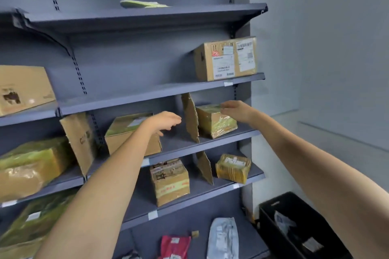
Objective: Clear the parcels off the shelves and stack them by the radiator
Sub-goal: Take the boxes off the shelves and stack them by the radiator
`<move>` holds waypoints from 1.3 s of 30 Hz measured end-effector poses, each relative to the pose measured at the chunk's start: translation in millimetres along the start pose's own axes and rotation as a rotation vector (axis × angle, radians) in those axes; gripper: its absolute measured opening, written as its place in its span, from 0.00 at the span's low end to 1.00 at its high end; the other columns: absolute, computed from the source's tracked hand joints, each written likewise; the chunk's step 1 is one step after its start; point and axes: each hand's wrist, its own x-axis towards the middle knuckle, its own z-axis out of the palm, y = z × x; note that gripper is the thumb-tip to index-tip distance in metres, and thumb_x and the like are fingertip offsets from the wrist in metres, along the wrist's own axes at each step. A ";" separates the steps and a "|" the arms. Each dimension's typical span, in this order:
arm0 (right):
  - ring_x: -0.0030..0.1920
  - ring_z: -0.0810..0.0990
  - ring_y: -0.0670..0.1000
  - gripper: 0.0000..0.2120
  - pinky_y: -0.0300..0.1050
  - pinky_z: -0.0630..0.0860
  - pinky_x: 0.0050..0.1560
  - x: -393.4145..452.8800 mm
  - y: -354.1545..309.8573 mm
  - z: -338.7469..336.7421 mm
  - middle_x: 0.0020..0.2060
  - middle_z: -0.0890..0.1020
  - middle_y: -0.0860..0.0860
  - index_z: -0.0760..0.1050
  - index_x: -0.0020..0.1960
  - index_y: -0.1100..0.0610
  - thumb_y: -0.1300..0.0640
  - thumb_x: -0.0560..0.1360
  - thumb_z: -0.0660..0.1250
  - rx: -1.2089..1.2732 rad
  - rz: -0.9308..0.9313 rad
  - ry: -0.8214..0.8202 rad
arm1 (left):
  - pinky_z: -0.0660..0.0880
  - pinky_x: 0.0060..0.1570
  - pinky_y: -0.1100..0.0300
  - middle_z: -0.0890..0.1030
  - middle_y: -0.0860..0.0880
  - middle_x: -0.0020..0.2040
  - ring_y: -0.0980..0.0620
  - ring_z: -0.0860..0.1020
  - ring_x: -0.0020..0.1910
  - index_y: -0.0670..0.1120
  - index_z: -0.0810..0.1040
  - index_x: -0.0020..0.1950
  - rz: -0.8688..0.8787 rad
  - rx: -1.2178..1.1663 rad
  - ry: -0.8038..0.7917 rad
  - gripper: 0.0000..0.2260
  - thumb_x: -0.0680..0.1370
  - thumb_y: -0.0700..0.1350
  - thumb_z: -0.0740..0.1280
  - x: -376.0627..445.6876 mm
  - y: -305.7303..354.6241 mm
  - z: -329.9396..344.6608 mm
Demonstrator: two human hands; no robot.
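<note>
Grey metal shelves (210, 139) hold several cardboard parcels. A small tape-wrapped box (216, 123) sits at the right end of the middle shelf, beside an upright cardboard divider (190, 119). My right hand (235, 109) rests on the top right corner of that box, fingers extended. In the gap left of the divider hovers my left hand (164, 122), loosely curled and holding nothing, just in front of a flat brown box (126, 132). Above sits a labelled box (226, 59); on the shelf below stand a taped box (170, 181) and a small yellow-taped parcel (233, 167).
A black crate (271, 212) with bagged items stands on the floor at the lower right by the wall. The bottom shelf carries a red pouch (175, 247) and a grey mailer bag (223, 237). More wrapped boxes (31, 166) fill the left bay.
</note>
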 end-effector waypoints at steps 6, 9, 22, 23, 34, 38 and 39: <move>0.70 0.67 0.55 0.27 0.45 0.64 0.68 83.2 25.6 -31.1 0.72 0.65 0.54 0.58 0.75 0.58 0.54 0.79 0.61 -0.040 0.028 0.073 | 0.71 0.57 0.53 0.68 0.50 0.71 0.47 0.69 0.68 0.52 0.68 0.70 0.100 -0.003 0.085 0.17 0.81 0.49 0.58 95.2 40.2 -25.5; 0.70 0.66 0.55 0.27 0.46 0.64 0.68 131.4 42.1 -61.1 0.73 0.65 0.54 0.58 0.75 0.58 0.54 0.79 0.61 -0.007 0.018 0.143 | 0.71 0.58 0.52 0.66 0.50 0.72 0.47 0.68 0.68 0.53 0.65 0.72 0.144 -0.075 0.117 0.20 0.80 0.50 0.59 145.7 71.1 -21.6; 0.62 0.74 0.57 0.19 0.51 0.72 0.62 302.2 79.3 -150.2 0.63 0.74 0.57 0.62 0.63 0.62 0.62 0.75 0.62 0.373 -0.021 0.515 | 0.69 0.58 0.55 0.70 0.47 0.69 0.47 0.71 0.65 0.48 0.58 0.73 0.285 -0.349 0.464 0.25 0.78 0.50 0.61 286.7 172.3 -32.9; 0.61 0.74 0.57 0.19 0.51 0.73 0.60 308.1 83.7 -148.9 0.62 0.74 0.57 0.62 0.63 0.62 0.61 0.75 0.63 0.400 -0.007 0.515 | 0.70 0.60 0.53 0.70 0.47 0.69 0.47 0.71 0.66 0.47 0.58 0.73 0.292 -0.340 0.496 0.25 0.78 0.49 0.62 292.2 174.9 -33.0; 0.45 0.75 0.52 0.10 0.45 0.71 0.44 318.4 90.3 -147.9 0.43 0.76 0.50 0.70 0.51 0.56 0.50 0.77 0.58 0.465 -0.022 0.600 | 0.71 0.65 0.49 0.74 0.47 0.64 0.47 0.74 0.63 0.50 0.50 0.75 0.350 -0.779 0.393 0.39 0.72 0.43 0.72 297.1 194.8 -37.3; 0.42 0.76 0.50 0.14 0.44 0.71 0.42 305.3 86.3 -140.2 0.41 0.77 0.48 0.73 0.53 0.56 0.48 0.77 0.57 0.453 -0.034 0.670 | 0.70 0.66 0.49 0.74 0.48 0.65 0.48 0.74 0.63 0.50 0.54 0.74 0.383 -0.854 0.372 0.36 0.73 0.45 0.72 282.7 186.6 -40.5; 0.42 0.76 0.49 0.16 0.44 0.71 0.42 299.3 83.5 -138.0 0.42 0.77 0.49 0.74 0.55 0.56 0.47 0.77 0.57 0.440 -0.029 0.686 | 0.70 0.66 0.49 0.75 0.48 0.64 0.49 0.75 0.62 0.50 0.55 0.74 0.391 -0.865 0.371 0.36 0.72 0.46 0.72 277.4 184.0 -41.9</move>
